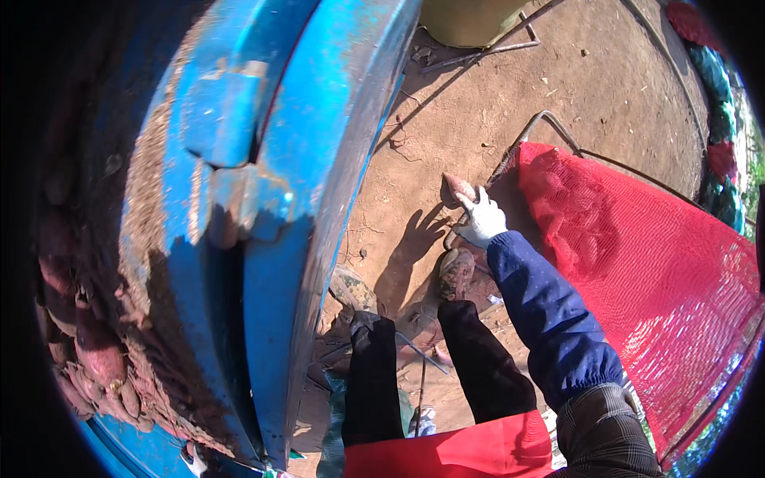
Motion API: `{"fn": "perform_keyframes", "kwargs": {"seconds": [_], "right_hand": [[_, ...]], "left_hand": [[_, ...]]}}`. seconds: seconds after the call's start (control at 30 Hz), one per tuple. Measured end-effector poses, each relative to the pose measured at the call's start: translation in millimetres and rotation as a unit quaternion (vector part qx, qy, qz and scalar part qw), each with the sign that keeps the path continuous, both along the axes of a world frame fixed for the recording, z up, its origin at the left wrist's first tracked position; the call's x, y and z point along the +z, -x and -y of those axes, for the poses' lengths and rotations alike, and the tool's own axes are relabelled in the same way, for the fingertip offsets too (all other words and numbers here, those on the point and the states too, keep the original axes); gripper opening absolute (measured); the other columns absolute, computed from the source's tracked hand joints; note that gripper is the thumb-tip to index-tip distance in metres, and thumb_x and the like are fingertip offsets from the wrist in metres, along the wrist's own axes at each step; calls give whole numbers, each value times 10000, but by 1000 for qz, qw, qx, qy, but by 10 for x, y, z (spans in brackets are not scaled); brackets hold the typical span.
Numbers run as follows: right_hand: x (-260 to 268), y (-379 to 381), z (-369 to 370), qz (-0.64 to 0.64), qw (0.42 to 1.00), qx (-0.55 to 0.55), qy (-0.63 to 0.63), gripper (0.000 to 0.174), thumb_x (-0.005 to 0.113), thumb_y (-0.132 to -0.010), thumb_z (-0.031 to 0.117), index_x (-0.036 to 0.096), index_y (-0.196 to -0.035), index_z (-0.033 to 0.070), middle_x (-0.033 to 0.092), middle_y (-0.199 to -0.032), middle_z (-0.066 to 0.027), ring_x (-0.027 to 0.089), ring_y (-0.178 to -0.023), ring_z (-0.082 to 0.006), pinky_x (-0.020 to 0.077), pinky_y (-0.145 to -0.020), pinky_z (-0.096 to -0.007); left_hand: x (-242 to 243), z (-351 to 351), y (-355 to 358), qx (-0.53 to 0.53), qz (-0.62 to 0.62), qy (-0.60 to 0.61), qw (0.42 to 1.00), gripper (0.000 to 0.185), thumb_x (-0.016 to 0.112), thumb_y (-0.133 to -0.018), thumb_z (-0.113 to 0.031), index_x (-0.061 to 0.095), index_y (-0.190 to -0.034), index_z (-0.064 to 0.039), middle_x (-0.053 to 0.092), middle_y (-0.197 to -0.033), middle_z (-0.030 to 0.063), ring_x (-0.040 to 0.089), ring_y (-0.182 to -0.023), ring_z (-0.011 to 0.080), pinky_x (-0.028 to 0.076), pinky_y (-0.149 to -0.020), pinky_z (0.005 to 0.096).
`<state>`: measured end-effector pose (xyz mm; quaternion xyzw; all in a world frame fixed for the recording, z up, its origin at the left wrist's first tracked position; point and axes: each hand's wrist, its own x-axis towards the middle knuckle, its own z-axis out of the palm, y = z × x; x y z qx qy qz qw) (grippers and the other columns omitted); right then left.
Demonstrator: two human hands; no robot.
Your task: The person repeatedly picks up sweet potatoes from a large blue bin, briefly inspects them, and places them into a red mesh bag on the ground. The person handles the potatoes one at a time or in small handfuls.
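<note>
My right hand (483, 220), in a white glove and a blue sleeve cover, reaches down to the ground with its fingers spread. Its fingertips overlap the lower end of a reddish sweet potato (459, 184) lying on the soil; whether they touch it I cannot tell. Beside the hand, on the right, a red mesh sack (645, 281) holds several sweet potatoes (574, 209) at its far end. A bent metal rod (541, 115) shows at the sack's far end. On the soil left of the hand falls a hand-shaped shadow with spread fingers. My left hand is out of view.
A rusty-edged blue metal truck side (299, 197) rises close on my left. Behind it lie soil and several sweet potatoes (98, 349). A white-gloved hand (194, 459), apparently another person's, shows at the bottom left. A greenish container (472, 21) stands ahead; my shoe (457, 272) is near my hand.
</note>
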<state>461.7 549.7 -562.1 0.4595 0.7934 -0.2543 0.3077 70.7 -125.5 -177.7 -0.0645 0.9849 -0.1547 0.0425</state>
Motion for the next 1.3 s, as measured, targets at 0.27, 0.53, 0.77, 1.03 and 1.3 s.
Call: {"fn": "perform_keyframes", "kwargs": {"seconds": [0.27, 0.53, 0.77, 1.03, 1.3], "right_hand": [[-1118, -215, -1, -240, 921, -280, 124, 299, 697, -798, 230, 677, -1095, 205, 668, -1002, -121, 661, -825, -303, 552, -730, -421], [1385, 43, 1139, -446, 149, -631, 617, 310, 591, -953, 314, 577, -1221, 160, 591, -1246, -195, 614, -1105, -381, 559, -875, -475], [3792, -594, 1325, -362, 489, -606, 513, 555, 575, -974, 415, 495, -1376, 42, 552, -1349, -130, 492, -1265, -215, 335, -1114, -347], [4986, -957, 446, -559, 101, -516, 641, 634, 525, -935, 551, 477, -1411, 135, 564, -1337, -141, 622, -1011, -300, 552, -818, -400], [5474, -1563, 440, -576, 125, -568, 575, 633, 665, -856, 166, 417, -1437, 134, 527, -1364, -149, 579, -1146, -355, 533, -936, -467]], "left_hand": [[127, -1945, -1267, 244, 213, -426, 845, 390, 476, -1012, -346, 516, -1248, -39, 613, -1006, 60, 533, -772, 157, 484, -639, 271], [416, -3543, -2109, 86, 414, -623, 658, 642, 696, -814, -335, 480, -1358, -71, 568, -1235, 150, 581, -1092, 296, 512, -877, 398], [767, -4728, -3033, -360, 421, -559, 617, 682, 847, -684, -163, 554, -1287, -36, 613, -1226, 159, 618, -1092, 331, 480, -971, 430], [1813, -4694, -2908, 50, 559, -707, 430, 763, 793, -747, -309, 462, -1378, -35, 497, -1331, 116, 511, -1225, 257, 447, -1022, 384], [2401, -6017, -3159, -159, 648, -655, 354, 676, 762, -823, -253, 461, -1381, -19, 514, -1345, 118, 494, -1253, 219, 396, -1058, 361]]}}
